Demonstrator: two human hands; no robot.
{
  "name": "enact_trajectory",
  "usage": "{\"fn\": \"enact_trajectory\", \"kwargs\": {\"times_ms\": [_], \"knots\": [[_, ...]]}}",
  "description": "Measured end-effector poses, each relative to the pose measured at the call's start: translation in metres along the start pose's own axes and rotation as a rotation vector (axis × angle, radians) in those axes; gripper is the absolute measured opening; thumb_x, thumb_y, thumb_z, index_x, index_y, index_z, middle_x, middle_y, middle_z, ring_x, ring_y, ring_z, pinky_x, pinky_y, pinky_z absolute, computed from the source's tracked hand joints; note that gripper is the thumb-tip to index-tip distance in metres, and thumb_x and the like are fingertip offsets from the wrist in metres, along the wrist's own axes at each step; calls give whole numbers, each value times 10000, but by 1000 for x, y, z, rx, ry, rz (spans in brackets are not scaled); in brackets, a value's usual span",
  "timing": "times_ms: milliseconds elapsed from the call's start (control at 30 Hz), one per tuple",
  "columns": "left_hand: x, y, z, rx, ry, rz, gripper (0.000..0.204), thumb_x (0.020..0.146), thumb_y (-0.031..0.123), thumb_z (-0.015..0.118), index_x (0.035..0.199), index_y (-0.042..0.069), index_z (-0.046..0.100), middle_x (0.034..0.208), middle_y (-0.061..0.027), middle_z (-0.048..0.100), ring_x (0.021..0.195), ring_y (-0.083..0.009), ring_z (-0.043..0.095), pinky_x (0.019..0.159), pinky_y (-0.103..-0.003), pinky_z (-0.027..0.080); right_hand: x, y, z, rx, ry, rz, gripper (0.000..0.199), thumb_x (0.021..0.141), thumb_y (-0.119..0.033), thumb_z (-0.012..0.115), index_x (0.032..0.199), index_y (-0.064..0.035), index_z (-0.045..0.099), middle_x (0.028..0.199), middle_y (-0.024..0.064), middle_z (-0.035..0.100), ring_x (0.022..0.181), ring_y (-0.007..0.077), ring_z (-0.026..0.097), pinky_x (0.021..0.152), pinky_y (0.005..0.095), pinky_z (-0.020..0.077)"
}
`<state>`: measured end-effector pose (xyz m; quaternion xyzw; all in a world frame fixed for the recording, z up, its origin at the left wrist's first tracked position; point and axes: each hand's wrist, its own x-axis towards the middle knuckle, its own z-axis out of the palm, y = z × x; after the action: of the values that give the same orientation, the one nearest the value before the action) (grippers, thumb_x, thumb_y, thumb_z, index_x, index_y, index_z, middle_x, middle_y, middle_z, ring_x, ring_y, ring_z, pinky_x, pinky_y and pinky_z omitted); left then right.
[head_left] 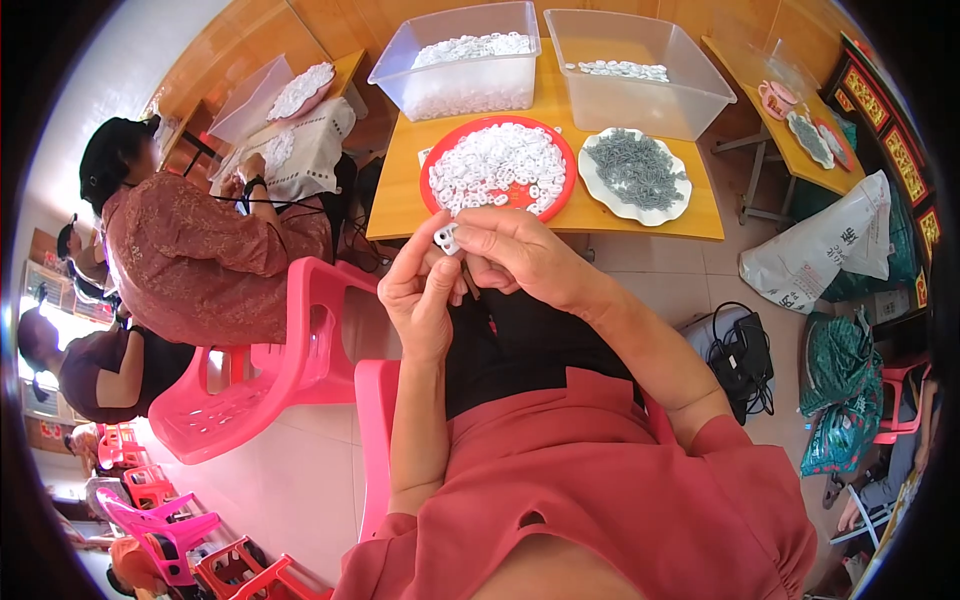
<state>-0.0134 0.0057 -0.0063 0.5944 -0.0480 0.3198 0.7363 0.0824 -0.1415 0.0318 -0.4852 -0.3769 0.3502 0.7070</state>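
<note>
Between the fingertips of my left hand sits a small white plastic piece with round holes. The thumb and index finger of my right hand press on the same piece from the right side. Both hands are held above my lap, just short of the table. Beyond them is a round red plate heaped with white plastic pieces. To its right, a white scalloped plate carries a pile of thin grey pieces. Whether a grey piece is in my fingers cannot be made out.
Two clear plastic bins with white pieces stand at the back of the wooden table. A co-worker sits at left near a pink chair. A white sack and black cables lie at right.
</note>
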Motion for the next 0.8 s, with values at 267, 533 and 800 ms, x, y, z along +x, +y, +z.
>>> {"fn": "enact_trajectory", "kwargs": {"times_ms": [267, 533, 800], "knots": [[3, 9, -2, 358, -1, 35, 371, 952, -16, 732, 1320, -27, 684, 774, 26, 638, 644, -30, 556, 540, -185, 409, -4, -8, 10, 140, 112, 80, 226, 1111, -229, 535, 1021, -62, 658, 719, -67, 479, 579, 11, 358, 499, 200, 266], [1, 4, 32, 194, 319, 12, 135, 985, 48, 729, 1104, -17, 740, 913, -30, 736, 777, -64, 644, 699, -199, 496, -3, 2, 18, 395, 306, 81, 282, 1074, -210, 624, 1248, -12, 723, 765, -84, 533, 592, -2, 357, 504, 190, 272], [2, -3, 24, 159, 285, -69, 142, 990, 72, 737, 1080, -37, 724, 909, -35, 736, 764, -64, 647, 725, -195, 493, 12, 16, -2, -257, 363, -320, 195, 1016, -127, 697, 1134, 17, 756, 875, -21, 667, 662, 7, 475, 544, 189, 348]]}}
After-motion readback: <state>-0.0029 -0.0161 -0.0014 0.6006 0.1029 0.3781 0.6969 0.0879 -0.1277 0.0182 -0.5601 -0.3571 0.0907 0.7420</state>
